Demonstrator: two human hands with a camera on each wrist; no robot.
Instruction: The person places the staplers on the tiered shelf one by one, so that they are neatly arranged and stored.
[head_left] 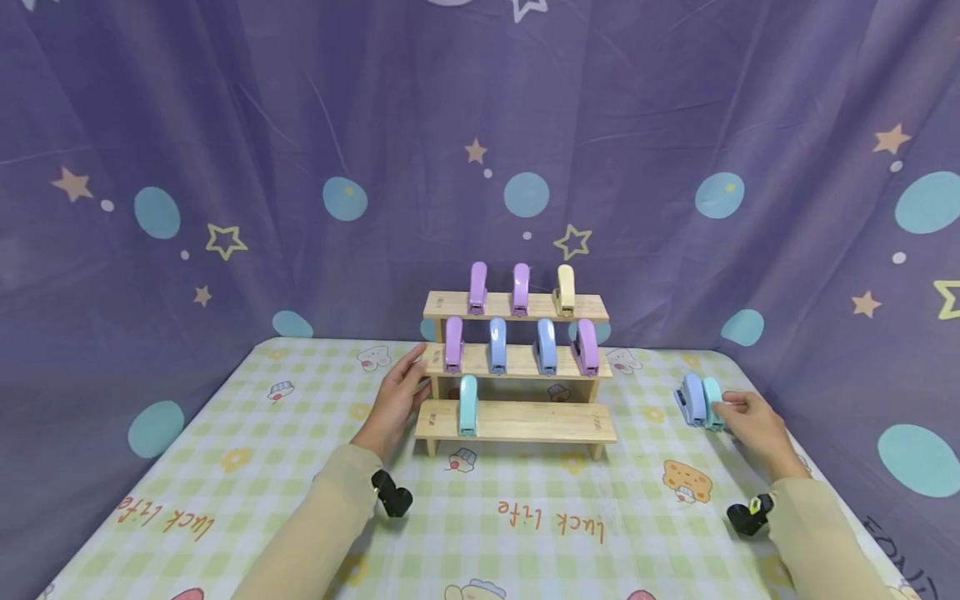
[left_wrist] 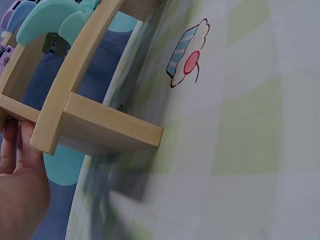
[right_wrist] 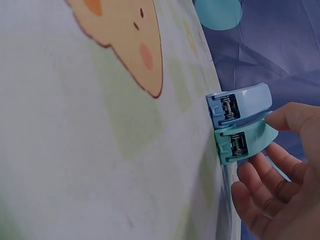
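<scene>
My right hand (head_left: 752, 425) pinches a teal stapler (right_wrist: 250, 137) at the table's right side, thumb on its upper edge and index finger beneath. A blue stapler (right_wrist: 247, 105) stands right against it. My left hand (head_left: 392, 402) rests with extended fingers against the left end of a three-tier wooden shelf (head_left: 540, 423); part of that hand is cut off in the left wrist view. One teal stapler (head_left: 468, 406) stands on the bottom tier, towards the left. The middle tier holds purple staplers (head_left: 453, 344) at both ends and blue staplers (head_left: 498, 345) between them.
On the top tier are two purple staplers (head_left: 477, 288) and a cream stapler (head_left: 566, 290) at the right. A checked cloth (head_left: 300, 450) with printed drawings covers the table. Behind it hangs a purple curtain (head_left: 420, 225) with stars and dots.
</scene>
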